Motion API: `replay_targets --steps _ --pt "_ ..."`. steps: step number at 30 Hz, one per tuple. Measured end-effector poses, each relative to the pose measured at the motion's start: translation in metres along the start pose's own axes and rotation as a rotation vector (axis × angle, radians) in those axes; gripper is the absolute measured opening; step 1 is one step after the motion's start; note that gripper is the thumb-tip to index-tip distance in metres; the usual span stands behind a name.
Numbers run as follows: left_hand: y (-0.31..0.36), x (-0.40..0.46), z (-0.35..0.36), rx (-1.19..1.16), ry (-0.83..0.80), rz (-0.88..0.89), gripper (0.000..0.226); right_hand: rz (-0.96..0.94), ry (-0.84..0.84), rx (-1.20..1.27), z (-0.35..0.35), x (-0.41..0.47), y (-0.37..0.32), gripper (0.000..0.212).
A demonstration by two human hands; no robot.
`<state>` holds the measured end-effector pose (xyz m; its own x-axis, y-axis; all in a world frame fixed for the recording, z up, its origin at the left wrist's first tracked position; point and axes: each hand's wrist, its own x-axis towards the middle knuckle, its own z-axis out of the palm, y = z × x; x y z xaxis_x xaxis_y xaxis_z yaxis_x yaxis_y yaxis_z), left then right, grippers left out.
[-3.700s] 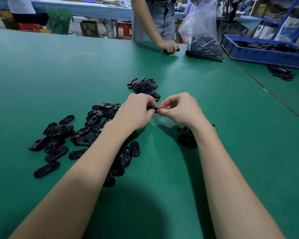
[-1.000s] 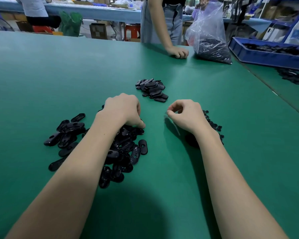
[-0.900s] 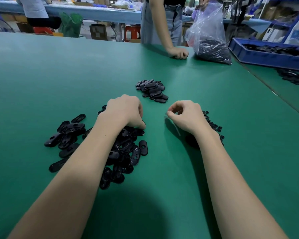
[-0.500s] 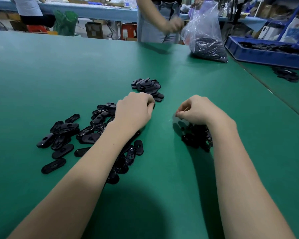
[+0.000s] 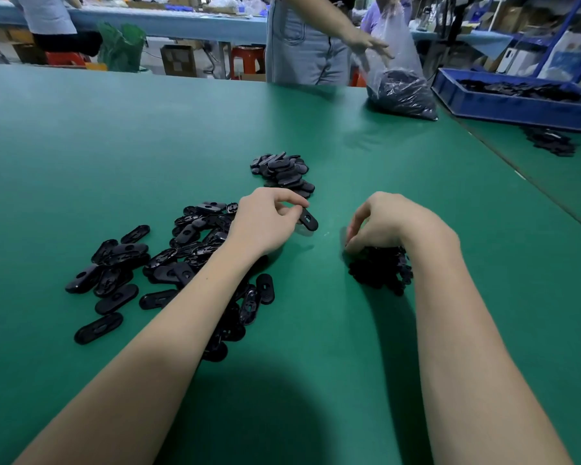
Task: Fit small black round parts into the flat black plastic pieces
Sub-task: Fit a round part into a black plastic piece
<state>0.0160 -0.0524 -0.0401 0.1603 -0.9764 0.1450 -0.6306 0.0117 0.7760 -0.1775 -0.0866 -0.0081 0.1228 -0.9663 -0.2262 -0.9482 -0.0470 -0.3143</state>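
My left hand (image 5: 265, 219) pinches one flat black oval piece (image 5: 308, 219) between thumb and fingers, just above the green table. A loose spread of the same flat pieces (image 5: 155, 263) lies under and left of my left forearm. A second, tighter pile of flat pieces (image 5: 282, 171) sits farther away, beyond my left hand. My right hand (image 5: 393, 223) is curled, fingertips down on a heap of small black round parts (image 5: 379, 268). Whether those fingers hold a part is hidden.
Across the green table (image 5: 114, 146) a person stands and reaches a hand (image 5: 366, 45) to a clear plastic bag (image 5: 399, 85) of black parts. A blue bin (image 5: 517, 105) with parts stands at the far right, with a small dark pile (image 5: 550, 144) in front of it.
My left hand has lifted a flat piece out of the spread and holds it to the right. My right hand has dropped onto the heap of round parts. The person opposite moved a hand to the bag.
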Motion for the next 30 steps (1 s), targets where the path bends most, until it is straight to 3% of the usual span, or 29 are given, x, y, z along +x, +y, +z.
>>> replay_targets --steps 6,10,17,30 --pt "0.003 0.000 -0.001 -0.045 -0.032 -0.029 0.016 -0.158 0.131 0.268 0.000 0.000 -0.005 0.007" --pt "0.001 0.001 -0.004 -0.049 -0.076 -0.002 0.018 -0.219 0.104 0.428 0.006 0.001 -0.006 0.006" --pt "0.001 0.001 -0.011 0.009 -0.123 0.102 0.018 -0.234 0.151 0.546 0.017 0.006 -0.010 0.008" --pt "0.003 -0.001 -0.013 -0.014 -0.139 0.095 0.020 -0.172 0.139 0.709 0.024 0.009 -0.012 0.007"
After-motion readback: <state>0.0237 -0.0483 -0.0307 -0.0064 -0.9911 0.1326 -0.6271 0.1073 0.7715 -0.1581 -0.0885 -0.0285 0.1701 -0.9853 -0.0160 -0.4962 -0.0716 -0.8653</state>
